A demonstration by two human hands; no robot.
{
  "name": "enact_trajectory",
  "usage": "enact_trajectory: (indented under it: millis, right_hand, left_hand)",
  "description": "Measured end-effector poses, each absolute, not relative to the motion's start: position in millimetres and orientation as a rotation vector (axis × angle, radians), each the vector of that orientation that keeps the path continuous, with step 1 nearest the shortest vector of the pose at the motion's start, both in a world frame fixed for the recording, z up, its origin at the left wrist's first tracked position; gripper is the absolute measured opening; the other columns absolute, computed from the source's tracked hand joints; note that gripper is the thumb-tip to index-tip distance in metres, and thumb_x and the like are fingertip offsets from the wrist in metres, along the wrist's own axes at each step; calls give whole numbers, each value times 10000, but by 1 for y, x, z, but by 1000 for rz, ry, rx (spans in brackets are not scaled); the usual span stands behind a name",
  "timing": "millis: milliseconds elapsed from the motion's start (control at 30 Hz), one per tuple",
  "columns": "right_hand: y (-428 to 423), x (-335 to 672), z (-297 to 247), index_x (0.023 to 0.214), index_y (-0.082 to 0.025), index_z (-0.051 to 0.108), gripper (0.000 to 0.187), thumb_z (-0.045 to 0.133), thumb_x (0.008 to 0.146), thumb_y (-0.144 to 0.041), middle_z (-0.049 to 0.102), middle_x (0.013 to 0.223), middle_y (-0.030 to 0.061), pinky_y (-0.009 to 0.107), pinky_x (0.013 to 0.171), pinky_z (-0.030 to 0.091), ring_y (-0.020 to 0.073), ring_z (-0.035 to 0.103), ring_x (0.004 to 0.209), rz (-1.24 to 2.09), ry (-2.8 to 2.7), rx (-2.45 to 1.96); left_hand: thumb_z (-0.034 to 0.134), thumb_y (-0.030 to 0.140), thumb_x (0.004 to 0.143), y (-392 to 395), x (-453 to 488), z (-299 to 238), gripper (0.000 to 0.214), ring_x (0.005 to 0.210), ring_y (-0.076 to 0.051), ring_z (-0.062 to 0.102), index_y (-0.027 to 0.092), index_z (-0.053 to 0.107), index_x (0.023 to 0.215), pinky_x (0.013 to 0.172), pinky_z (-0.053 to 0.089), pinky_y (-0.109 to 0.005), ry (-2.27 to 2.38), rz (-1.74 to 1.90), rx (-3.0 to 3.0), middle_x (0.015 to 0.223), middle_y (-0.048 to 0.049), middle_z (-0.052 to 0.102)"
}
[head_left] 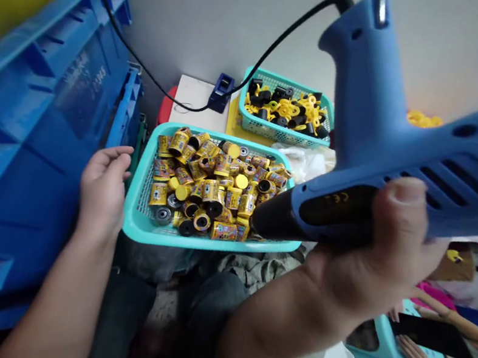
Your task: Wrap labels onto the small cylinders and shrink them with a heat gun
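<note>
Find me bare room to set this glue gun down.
Bare top shows on the white board, bordered by the blue power adapter and rear teal basket. Flat plastic shows on the blue crate beside the left hand. Crowded: the front teal basket, packed with yellow-labelled cylinders, below the glue gun in the right hand.

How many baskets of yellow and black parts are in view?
2: the nearer basket beside the left hand, and the farther basket behind it, by the wall. Others may be hidden.
</note>
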State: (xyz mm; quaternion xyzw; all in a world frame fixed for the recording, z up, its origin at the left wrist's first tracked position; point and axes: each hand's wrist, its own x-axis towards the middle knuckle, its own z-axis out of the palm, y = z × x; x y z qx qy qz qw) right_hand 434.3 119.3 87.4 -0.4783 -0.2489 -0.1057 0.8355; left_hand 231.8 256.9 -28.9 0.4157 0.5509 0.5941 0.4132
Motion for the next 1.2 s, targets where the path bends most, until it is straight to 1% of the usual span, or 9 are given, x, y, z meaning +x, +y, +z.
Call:
enact_trajectory:
  millis: [100,200,367,567,700,800,933,1067,1200]
  right_hand:
    - [118,427,90,1119,-193,587,542,763,607,-194,653,1059,-70,381,1130,447,174,611,1155,-309,-637,-1060]
    - [115,421,94,1124,-214,599,484,732,659,-196,617,1167,-90,306,1193,357,156,497,1305,-376,-612,-1126]
    - [115,419,97,1075,-262,667,443,710,639,-196,616,1198,-110,342,1155,412,217,464,1340,-363,-559,-1102]
    - [117,432,92,1001,-246,696,383,658,630,-160,691,951,-87,457,1078,498,218,660,1081,-272,-588,-933]
    - [116,437,90,974,-234,695,343,675,635,-186,689,907,-70,494,1030,522,218,693,979,-235,-627,-960]
    - [115,435,92,1008,-256,684,359,661,660,-171,680,892,-86,463,1061,506,204,674,1032,-297,-603,-989]
    - [115,431,97,778,-205,681,156,653,627,-175,664,854,-58,414,1129,465,233,566,1236,-301,-549,-933]
    - [115,432,97,735,-209,679,125,653,616,-181,654,822,-54,403,1187,399,250,502,1308,-315,-547,-896]
    - [111,436,96,583,-255,622,111,654,632,-160,656,756,-85,339,1155,440,225,445,1358,-276,-585,-888]
  left_hand:
    - [564,282,803,257,228,-30,139,1026,-201,599,193,630,886,625,397,-335,1378,1424,1084,975,38,654]
    - [606,275,759,261,225,-32,116,1072,-230,606,194,627,839,589,428,-304,1373,1440,1053,951,20,666]
    - [599,291,783,270,222,-38,109,1067,-221,618,207,632,845,560,412,-290,1378,1408,1039,968,38,673]
    - [596,258,755,272,223,-40,106,1053,-222,628,182,637,815,542,457,-254,1411,1445,1038,1000,37,690]
    - [582,266,788,271,222,-41,104,1081,-237,619,169,619,780,518,431,-234,1409,1426,1062,985,71,693]
    - [582,249,799,271,222,-41,114,1113,-248,609,144,601,758,510,408,-224,1416,1409,1059,996,65,688]
    - [558,220,822,271,222,-41,158,1155,-270,585,102,563,717,497,383,-212,1412,1414,1062,1005,37,679]
    - [554,272,840,270,221,-41,249,1169,-308,560,79,509,690,501,327,-229,1404,1390,1090,964,86,673]
    - [558,224,828,271,223,-41,141,1015,-203,625,109,587,752,520,340,-254,1387,1421,1074,929,61,680]
